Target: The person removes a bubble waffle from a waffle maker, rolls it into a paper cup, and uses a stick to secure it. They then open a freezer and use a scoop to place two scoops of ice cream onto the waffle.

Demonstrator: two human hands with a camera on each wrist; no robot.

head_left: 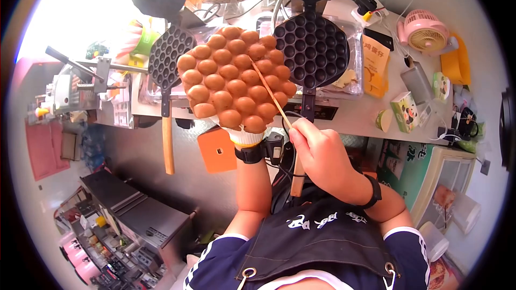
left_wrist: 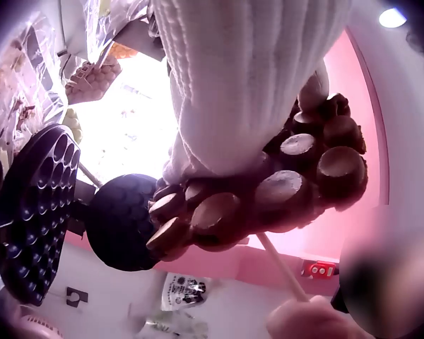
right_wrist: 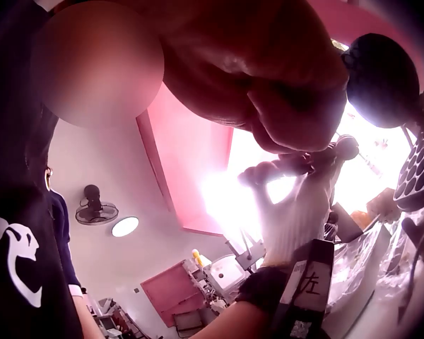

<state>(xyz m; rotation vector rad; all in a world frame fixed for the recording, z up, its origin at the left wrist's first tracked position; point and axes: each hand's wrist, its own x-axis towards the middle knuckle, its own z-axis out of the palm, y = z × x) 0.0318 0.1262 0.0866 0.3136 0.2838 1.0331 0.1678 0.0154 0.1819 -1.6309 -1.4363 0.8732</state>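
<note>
A round brown egg waffle (head_left: pixel 231 78) faces up in the head view, its bubbles in rows. My left hand (head_left: pixel 246 137), in a white knitted glove (left_wrist: pixel 244 78), bears it from beneath. The waffle covers most of that hand, so I cannot tell how its fingers lie. My bare right hand (head_left: pixel 330 156) pinches a thin wooden stick (head_left: pixel 273 96) between thumb and forefinger. The stick slants over the waffle, its tip among the bubbles near the middle.
Two hinged waffle irons lie open on the counter behind: a left one (head_left: pixel 171 56) with a wooden handle (head_left: pixel 169 145) jutting forward, and a right one (head_left: pixel 312 48). Farther right are a paper bag (head_left: pixel 375 64), a pink fan (head_left: pixel 424 32) and a small carton (head_left: pixel 404 111). An orange stool (head_left: pixel 217 150) stands below.
</note>
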